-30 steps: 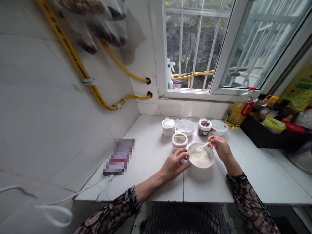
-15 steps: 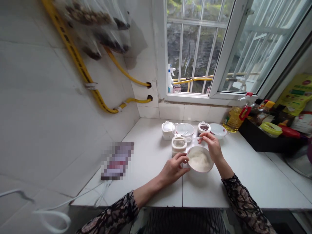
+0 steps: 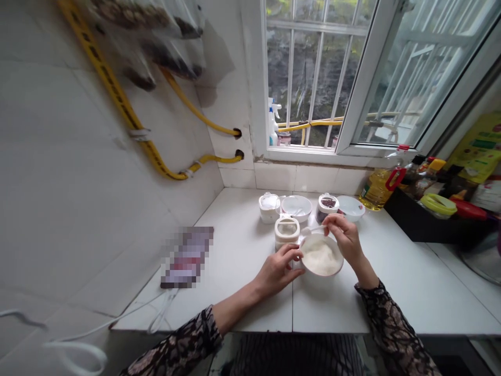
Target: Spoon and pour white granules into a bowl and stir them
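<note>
A white bowl (image 3: 321,257) holding white powder sits on the white counter (image 3: 242,250). My left hand (image 3: 278,270) grips the bowl's left rim. My right hand (image 3: 344,237) pinches a small white spoon (image 3: 310,230) above the bowl's far edge, its scoop pointing left toward a white canister (image 3: 287,233) with an open top. Behind stand another white canister (image 3: 269,206), an empty bowl (image 3: 296,206), a jar with dark contents (image 3: 327,204) and one more bowl (image 3: 350,207).
A blurred-out flat object (image 3: 187,257) and white cable (image 3: 129,318) lie at the counter's left. Yellow hoses (image 3: 156,156) run along the tiled wall. An oil bottle (image 3: 378,188) and a dark tray of bottles (image 3: 438,209) stand at the right beneath the window (image 3: 336,78).
My right hand carried the spoon from inside the bowl up and left toward the open canister. My left hand stayed on the bowl's rim.
</note>
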Demonstrator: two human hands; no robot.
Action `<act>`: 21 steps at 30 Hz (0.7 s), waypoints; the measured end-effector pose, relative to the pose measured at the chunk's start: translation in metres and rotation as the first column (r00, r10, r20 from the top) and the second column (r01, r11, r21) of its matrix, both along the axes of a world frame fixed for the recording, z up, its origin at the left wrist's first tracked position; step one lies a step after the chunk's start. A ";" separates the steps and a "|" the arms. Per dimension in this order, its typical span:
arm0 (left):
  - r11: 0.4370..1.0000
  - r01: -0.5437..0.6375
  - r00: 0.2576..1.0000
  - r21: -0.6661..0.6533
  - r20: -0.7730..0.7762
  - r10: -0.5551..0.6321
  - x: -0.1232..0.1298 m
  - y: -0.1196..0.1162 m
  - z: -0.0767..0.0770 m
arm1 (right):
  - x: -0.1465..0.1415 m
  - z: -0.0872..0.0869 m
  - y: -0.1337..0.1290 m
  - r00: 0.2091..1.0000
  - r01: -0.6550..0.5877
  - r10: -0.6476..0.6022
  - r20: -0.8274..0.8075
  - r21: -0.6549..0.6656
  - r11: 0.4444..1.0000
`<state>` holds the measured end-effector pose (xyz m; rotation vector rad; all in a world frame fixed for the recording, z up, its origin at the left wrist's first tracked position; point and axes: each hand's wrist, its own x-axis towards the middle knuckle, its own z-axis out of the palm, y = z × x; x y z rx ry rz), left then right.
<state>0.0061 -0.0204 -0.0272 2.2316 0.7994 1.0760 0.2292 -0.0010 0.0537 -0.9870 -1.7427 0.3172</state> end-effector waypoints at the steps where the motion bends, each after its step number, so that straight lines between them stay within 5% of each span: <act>1: 1.000 0.003 1.000 0.000 0.003 -0.003 0.000 0.000 0.000 | 0.006 0.000 0.000 1.000 0.004 -0.003 0.014 -0.022 1.000; 10: 1.000 0.019 1.000 -0.012 0.024 -0.019 0.000 0.000 -0.003 | 0.006 -0.016 0.007 0.964 -0.046 0.095 0.248 -0.196 0.979; 15: 1.000 0.026 0.999 -0.009 0.023 -0.026 -0.001 0.000 -0.003 | 0.007 -0.016 0.008 0.998 -0.026 0.003 -0.057 -0.415 0.910; 21: 0.999 0.037 0.999 -0.007 0.029 -0.037 -0.001 0.000 -0.002 | 0.017 -0.014 0.014 0.924 -0.147 -0.076 -0.374 -0.532 0.834</act>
